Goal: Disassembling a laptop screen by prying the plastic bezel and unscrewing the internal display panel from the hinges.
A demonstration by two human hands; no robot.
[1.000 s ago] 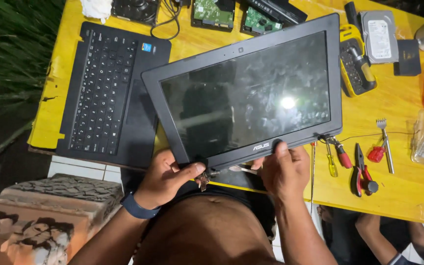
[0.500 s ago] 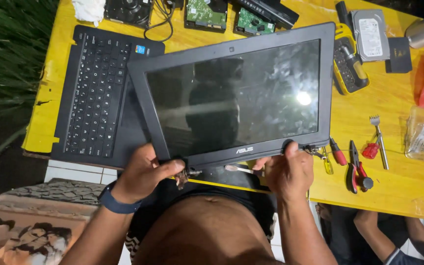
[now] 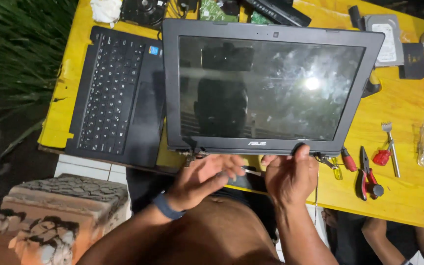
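Screen panel (image 3: 271, 88) already off keyboard base (image 3: 114, 93); right hand (image 3: 290, 176) pinches its lower bezel, left hand (image 3: 207, 174) loosely open under the hinge edge, refit undone.

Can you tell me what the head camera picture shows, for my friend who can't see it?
A person's right hand grips the bottom edge of a detached laptop screen panel, while the left hand touches it beside the hinge. It lies on a yellow table, with the laptop's keyboard half to the left and red-handled pliers to the right.
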